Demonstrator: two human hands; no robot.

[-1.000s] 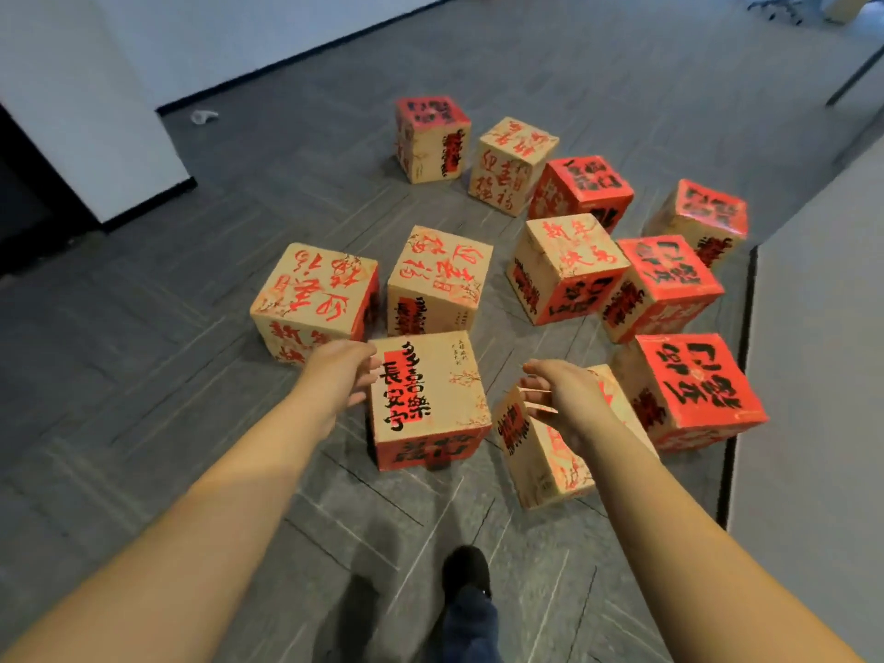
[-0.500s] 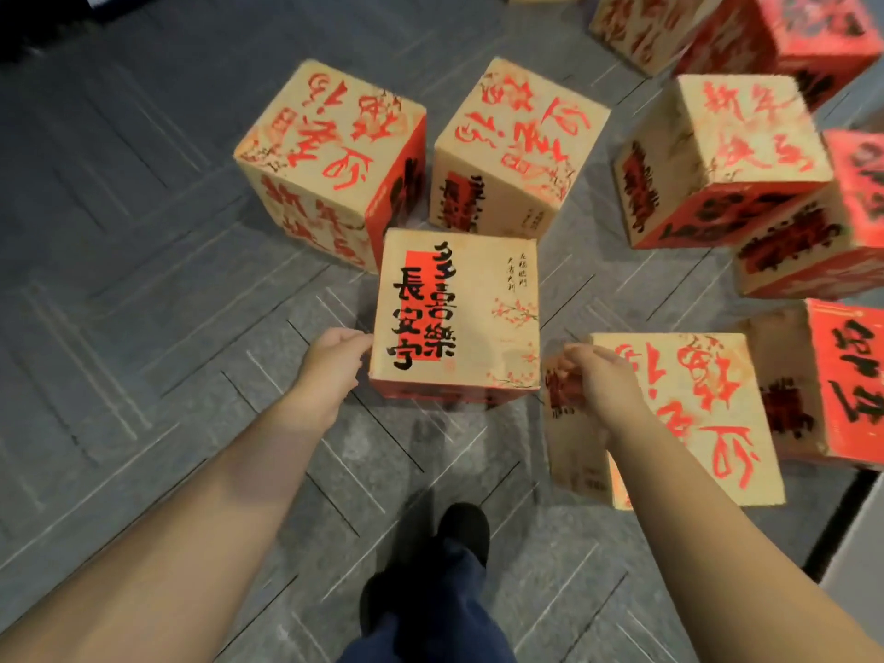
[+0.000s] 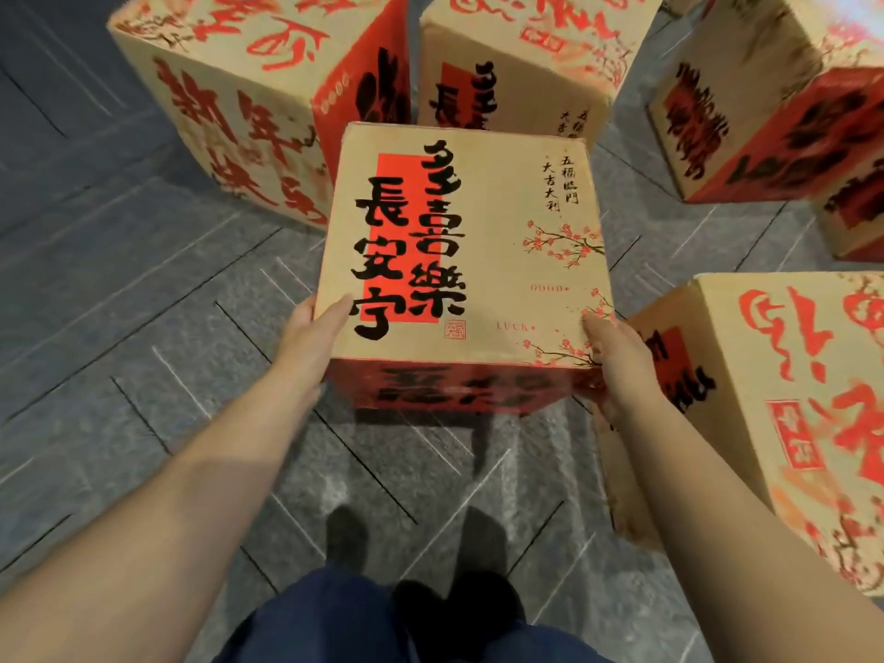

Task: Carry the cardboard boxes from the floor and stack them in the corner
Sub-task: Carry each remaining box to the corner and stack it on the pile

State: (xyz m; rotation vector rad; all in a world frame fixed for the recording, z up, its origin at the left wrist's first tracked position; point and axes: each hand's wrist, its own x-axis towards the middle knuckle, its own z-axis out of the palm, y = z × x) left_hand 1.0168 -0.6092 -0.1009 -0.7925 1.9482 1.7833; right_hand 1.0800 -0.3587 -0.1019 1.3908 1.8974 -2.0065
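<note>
Gripping the centre box from both sides, the left hand lies flat on its left face, thumb on top; the right hand clasps its right edge. Other boxes surround it on the floor.

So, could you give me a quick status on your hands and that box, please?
Left hand and right hand clasp opposite sides of the centre box. Box to the right sits close by the right hand. Other boxes crowd behind.

Single head-worn wide-angle view, steeply downward and forward, close above boxes on grey floor.
</note>
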